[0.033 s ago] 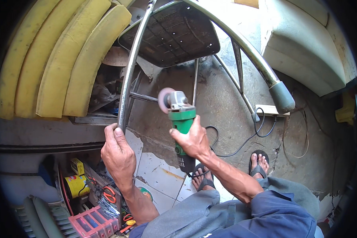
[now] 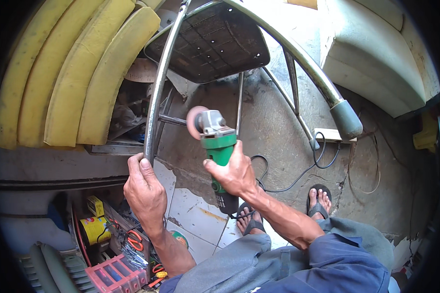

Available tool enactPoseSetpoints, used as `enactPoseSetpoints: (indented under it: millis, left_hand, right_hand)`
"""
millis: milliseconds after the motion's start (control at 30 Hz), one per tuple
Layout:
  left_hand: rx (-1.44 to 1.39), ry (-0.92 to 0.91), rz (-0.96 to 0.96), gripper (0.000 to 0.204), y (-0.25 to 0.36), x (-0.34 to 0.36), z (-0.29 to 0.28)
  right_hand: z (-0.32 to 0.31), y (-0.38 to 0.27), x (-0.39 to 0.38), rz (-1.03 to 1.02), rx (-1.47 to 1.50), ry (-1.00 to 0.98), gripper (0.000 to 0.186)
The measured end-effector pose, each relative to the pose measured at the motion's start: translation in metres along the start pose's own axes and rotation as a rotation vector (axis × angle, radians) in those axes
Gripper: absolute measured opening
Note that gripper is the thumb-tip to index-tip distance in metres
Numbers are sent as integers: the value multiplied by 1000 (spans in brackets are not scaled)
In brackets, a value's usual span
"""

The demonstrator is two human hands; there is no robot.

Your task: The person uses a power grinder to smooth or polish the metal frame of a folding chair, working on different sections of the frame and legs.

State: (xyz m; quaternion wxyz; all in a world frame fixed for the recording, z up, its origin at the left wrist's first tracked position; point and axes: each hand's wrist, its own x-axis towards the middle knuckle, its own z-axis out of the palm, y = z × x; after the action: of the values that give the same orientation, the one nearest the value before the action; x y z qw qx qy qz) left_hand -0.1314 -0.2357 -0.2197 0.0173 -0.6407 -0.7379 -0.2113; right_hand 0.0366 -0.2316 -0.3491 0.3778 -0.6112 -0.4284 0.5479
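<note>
My left hand (image 2: 145, 188) is closed round the lower end of a metal tube leg, part of a tubular chair frame (image 2: 157, 93). In my right hand (image 2: 234, 171) is a green and black angle grinder (image 2: 219, 146), gripped round its body. The grinder's pinkish disc (image 2: 195, 122) points up and left, a short way right of the tube and apart from it. A dark seat panel (image 2: 210, 46) with small holes sits between the frame's tubes. The frame's right tube ends in a grey rubber cap (image 2: 347, 119).
Yellow foam pieces (image 2: 78, 73) stand at the left. Lower left are a pink organizer box (image 2: 115, 276), orange-handled scissors (image 2: 135, 239) and other tools. The grinder's cord runs to a white power strip (image 2: 335, 135) on the floor. A pale padded piece (image 2: 374, 61) stands upper right.
The grinder in my right hand has shifted slightly left, its disc closer to the tube. My left hand keeps its hold, and the chair frame has barely moved.
</note>
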Motion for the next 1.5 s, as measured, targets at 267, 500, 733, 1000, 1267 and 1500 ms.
enactPoseSetpoints:
  millis: [267, 500, 733, 1000, 1267, 1500]
  left_hand:
    - [5, 12, -3, 23, 1, 0, 1]
    - [33, 24, 16, 30, 2, 0, 2]
    - [28, 38, 15, 30, 0, -2, 5]
    - [41, 55, 26, 29, 1, -2, 5]
    - [38, 53, 1, 30, 4, -2, 5]
    - [62, 50, 1, 29, 5, -2, 4]
  right_hand:
    - [-8, -25, 1, -39, 29, -50, 78]
    - [-16, 60, 30, 252, -131, 9, 88]
    - [-21, 116, 55, 414, -271, 51, 91]
    - [-26, 113, 61, 368, -364, 45, 88]
    - [-49, 6, 48, 103, -218, -172, 90]
    - [-57, -49, 47, -90, -123, -286, 89]
